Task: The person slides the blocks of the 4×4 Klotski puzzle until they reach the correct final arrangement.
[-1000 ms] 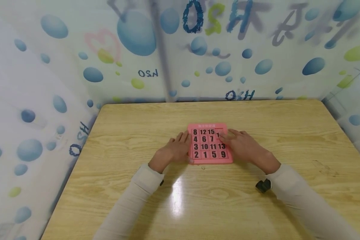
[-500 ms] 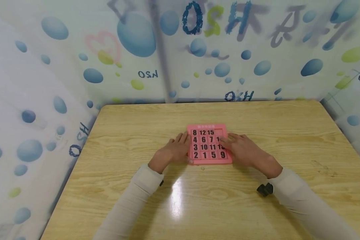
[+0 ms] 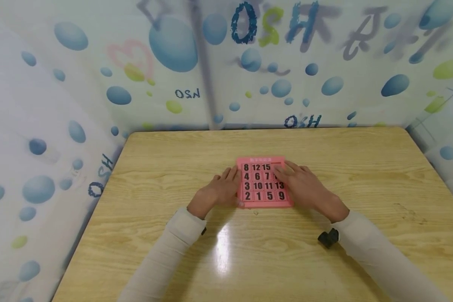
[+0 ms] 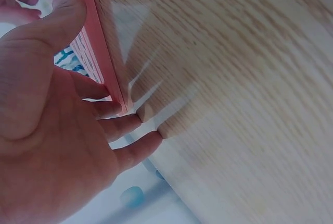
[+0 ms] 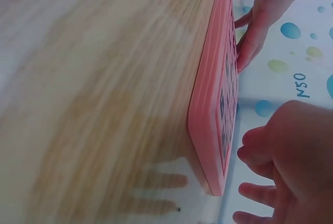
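A pink number slide puzzle (image 3: 260,204) lies flat on the wooden table, its tiles marked with black numerals. My left hand (image 3: 224,188) holds its left side, thumb at the near left corner and fingers along the edge. In the left wrist view, the thumb (image 4: 67,10) presses the pink frame while the outer fingers reach down to the table. My right hand (image 3: 305,184) is over the right side, its index fingertip at the top right slot, partly covering the tile below. In the right wrist view, the right hand's fingers (image 5: 257,146) are loosely bent above the puzzle.
The wooden table (image 3: 136,235) has its back edge against a wall covering (image 3: 226,71) printed with blue and green drops. A dark device (image 3: 328,238) sits at my right wrist. Light glares off the table in front of the puzzle.
My right index finger drew a tile in the right column down from the top row to the second, then moved back up to the top right slot. The left hand stayed put.
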`<state>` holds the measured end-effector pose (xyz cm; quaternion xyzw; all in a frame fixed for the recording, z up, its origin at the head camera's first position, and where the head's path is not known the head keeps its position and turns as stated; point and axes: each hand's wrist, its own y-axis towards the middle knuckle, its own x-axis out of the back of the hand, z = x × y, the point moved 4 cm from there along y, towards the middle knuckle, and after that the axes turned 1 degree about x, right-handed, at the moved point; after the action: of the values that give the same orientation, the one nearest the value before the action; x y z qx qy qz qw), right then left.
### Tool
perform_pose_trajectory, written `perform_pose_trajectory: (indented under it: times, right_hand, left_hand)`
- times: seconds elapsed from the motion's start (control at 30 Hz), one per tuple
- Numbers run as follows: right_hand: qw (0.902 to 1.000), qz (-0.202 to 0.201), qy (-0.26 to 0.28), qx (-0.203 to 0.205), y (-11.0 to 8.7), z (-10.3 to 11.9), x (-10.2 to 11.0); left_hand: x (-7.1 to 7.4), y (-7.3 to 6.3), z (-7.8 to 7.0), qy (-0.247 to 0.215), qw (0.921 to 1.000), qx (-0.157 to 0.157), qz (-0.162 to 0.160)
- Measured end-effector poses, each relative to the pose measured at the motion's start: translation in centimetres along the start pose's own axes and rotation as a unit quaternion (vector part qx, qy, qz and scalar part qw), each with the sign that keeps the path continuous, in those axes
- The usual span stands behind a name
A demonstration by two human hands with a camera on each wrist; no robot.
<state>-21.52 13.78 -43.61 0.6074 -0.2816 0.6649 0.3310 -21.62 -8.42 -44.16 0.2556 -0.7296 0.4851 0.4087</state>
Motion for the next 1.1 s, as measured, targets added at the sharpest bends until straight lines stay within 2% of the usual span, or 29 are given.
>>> perform_pose_trajectory:
  times: [0.27,0.5,0.63,1.1]
  right_hand:
    - [0.9993,0.034,-0.004,-0.015,1.8,0.4,-0.2]
    - [0.9990,0.041,-0.014,0.005,3.0,1.1,-0.5]
    - [0.9989,0.042,-0.021,0.011,3.2,1.2,-0.6]
    - [0.9982,0.059,-0.013,-0.005,3.4,0.6,-0.6]
  left_hand:
    - [0.0,0.0,0.0,-0.002,1.0000,0.001,0.000]
    - [0.1,0.0,0.0,0.003,1.0000,0.000,0.000]
    - [0.2,-0.1,-0.1,0.002,1.0000,-0.004,0.000]
    - [0.1,-0.2,0.0,-0.005,0.9999,0.000,0.009]
